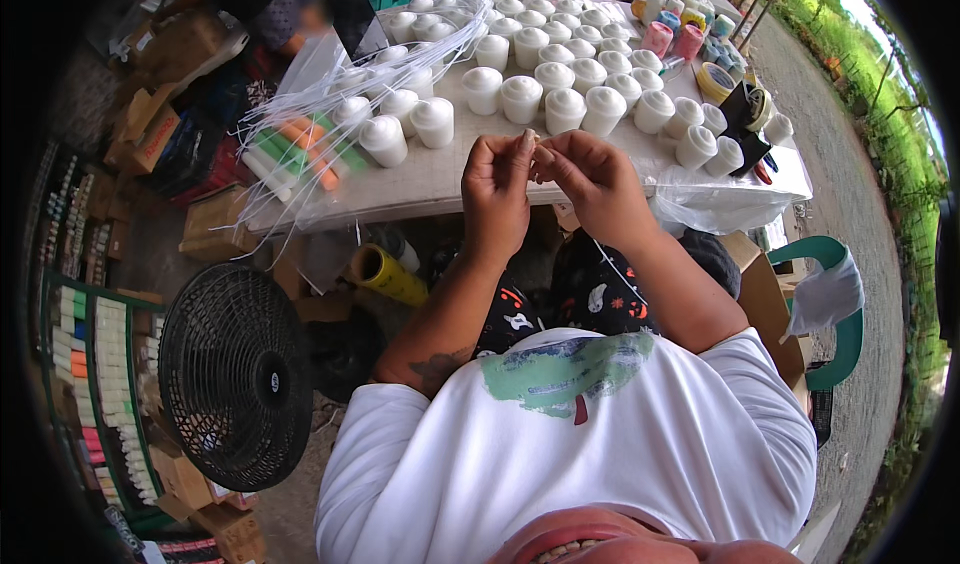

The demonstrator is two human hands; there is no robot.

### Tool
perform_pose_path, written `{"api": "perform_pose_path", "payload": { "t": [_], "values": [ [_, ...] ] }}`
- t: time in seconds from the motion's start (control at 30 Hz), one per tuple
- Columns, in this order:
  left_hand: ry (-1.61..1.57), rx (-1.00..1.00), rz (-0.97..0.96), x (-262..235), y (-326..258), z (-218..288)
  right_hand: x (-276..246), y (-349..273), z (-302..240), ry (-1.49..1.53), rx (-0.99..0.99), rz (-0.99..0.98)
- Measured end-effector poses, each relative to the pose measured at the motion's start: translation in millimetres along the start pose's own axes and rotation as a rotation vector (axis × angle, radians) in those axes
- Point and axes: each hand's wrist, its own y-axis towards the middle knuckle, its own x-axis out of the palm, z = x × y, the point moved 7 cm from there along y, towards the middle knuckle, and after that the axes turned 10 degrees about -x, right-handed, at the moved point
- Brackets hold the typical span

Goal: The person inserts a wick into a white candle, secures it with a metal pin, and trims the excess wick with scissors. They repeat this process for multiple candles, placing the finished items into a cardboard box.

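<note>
My left hand and my right hand are raised together above the near edge of a white table. Their fingertips meet and pinch a very small pale item, too small to identify. A thin string hangs down from my right hand across my lap. Just beyond my hands stand several white candles in rows on the table.
Clear plastic sleeves and orange and green sticks lie at the table's left. Pink, blue and yellow candles and tape rolls sit far right. A black fan stands on the floor left; a green chair right. Another person sits beyond.
</note>
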Motion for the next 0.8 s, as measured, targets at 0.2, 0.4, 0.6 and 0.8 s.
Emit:
{"api": "perform_pose_path", "payload": {
  "t": [0.2,0.4,0.6,0.8],
  "values": [
    [0.175,0.049,0.009,-3.2,6.5,3.1,-9.7,6.4,9.1,0.298,0.036,-0.094],
    [0.184,0.061,-0.074,11.2,6.1,4.0,-20.0,5.8,18.4,0.301,0.049,-0.141],
    [0.406,0.119,-0.004,10.2,7.9,-10.4,-29.5,-1.2,26.9,0.282,0.025,-0.045],
    [0.855,0.289,0.034,16.5,5.8,-7.1,-43.7,-13.3,24.8,-0.089,-0.107,0.073]
  ]
}}
